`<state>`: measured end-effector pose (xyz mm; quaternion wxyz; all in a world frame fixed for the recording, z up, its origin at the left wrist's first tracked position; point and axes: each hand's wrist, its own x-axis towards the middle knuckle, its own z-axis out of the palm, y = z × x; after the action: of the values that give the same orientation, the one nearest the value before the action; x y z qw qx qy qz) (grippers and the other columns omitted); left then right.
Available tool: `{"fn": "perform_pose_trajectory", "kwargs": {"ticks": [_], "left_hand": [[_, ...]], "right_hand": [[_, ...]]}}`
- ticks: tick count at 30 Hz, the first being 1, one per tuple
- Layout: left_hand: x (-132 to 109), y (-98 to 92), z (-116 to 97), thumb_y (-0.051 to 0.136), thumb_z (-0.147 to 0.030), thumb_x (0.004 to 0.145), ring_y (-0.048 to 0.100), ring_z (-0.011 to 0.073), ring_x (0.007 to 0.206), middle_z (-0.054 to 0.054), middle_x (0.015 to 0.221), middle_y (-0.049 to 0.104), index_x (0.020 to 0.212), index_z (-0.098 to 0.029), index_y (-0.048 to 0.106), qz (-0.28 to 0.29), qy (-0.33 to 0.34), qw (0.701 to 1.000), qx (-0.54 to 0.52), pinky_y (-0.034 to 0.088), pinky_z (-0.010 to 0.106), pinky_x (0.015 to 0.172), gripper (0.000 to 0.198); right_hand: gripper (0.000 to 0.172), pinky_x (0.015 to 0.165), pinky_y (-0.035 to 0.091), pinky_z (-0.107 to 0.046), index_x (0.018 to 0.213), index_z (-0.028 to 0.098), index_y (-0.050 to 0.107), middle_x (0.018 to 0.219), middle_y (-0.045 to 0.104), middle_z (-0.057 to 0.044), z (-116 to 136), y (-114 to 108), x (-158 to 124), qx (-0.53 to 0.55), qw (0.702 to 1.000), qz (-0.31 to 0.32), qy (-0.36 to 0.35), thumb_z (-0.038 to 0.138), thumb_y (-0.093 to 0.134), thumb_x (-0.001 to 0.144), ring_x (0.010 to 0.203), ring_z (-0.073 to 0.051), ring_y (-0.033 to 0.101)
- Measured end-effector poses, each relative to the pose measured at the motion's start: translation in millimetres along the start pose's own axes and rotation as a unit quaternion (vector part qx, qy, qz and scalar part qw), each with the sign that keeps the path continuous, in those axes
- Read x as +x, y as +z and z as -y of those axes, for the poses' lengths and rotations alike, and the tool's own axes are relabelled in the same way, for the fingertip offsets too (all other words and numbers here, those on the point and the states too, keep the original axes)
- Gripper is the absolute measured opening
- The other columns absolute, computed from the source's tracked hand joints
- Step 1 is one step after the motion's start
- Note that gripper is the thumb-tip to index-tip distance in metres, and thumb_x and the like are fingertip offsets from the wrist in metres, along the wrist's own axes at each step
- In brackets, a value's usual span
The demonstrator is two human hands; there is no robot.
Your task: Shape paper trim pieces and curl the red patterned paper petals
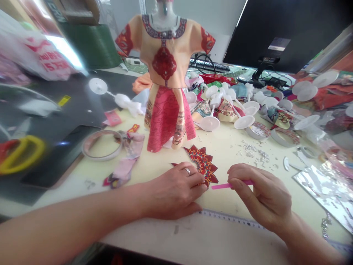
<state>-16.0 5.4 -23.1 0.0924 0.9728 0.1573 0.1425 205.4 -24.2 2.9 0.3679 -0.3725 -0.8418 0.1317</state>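
**First speaker:** What's on the counter right in front of the hands?

**Second speaker:** A red cutout (201,164) with a flower-like pattern and a pointed edge. It lies flat near the front of the counter (228,147), partly under the left hand (176,191). It looks thin and light, so it would bend easily, and the points could crease. The broad middle looks like the safest place to hold it.

**First speaker:** And the hands?

**Second speaker:** The left hand is curled over the near end of the cutout, with its fingers resting on it. I can't tell if it's pinching the cutout or just pressing it down. The right hand (261,195) is mostly closed, its fingers and thumb holding a pink stick (228,186). The stick is slim and looks stiff, and its tip is just beside the cutout.

**First speaker:** What's around them?

**Second speaker:** A tape measure (231,219) runs along the counter's front edge. Behind the cutout stands a small dress (165,66) on a white form, with a roll of tape (102,156) to its left. Silver crumbs (253,152) are scattered to the right, and a shiny silver sheet (325,187) lies further right. White plastic stands (209,124) sit in a heap among cloth scraps. Farther back are a keyboard (209,65) and a dark monitor (264,33).
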Motion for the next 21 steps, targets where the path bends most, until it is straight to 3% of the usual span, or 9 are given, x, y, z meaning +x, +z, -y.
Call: {"fn": "perform_pose_trajectory", "kwargs": {"ticks": [11,21], "left_hand": [[2.2,1.3,-3.2,0.05,-0.037,0.088,0.05,0.0235,0.095,0.009,0.098,0.057,0.103,-0.011,0.056,0.002,0.014,0.999,0.043,0.039,0.042,0.093,0.031],[0.4,3.7,-2.0,0.044,-0.038,0.09,0.051,0.0233,0.096,0.009,0.095,0.059,0.1,-0.01,0.057,-0.012,0.017,0.999,0.048,0.038,0.043,0.095,0.032]], "right_hand": [[0.014,0.052,0.042,-0.026,0.079,0.019,0.051,0.066,0.056,0.0,0.3,-0.4,1.2,-0.007,1.0,-0.005,0.0,0.009,0.048,0.087,0.059,-0.013,0.056],[0.015,0.061,0.046,-0.029,0.079,0.021,0.054,0.065,0.054,0.002,-1.6,-6.5,-3.0,0.003,0.995,-0.092,0.029,0.008,0.05,0.086,0.067,-0.015,0.06]]}}
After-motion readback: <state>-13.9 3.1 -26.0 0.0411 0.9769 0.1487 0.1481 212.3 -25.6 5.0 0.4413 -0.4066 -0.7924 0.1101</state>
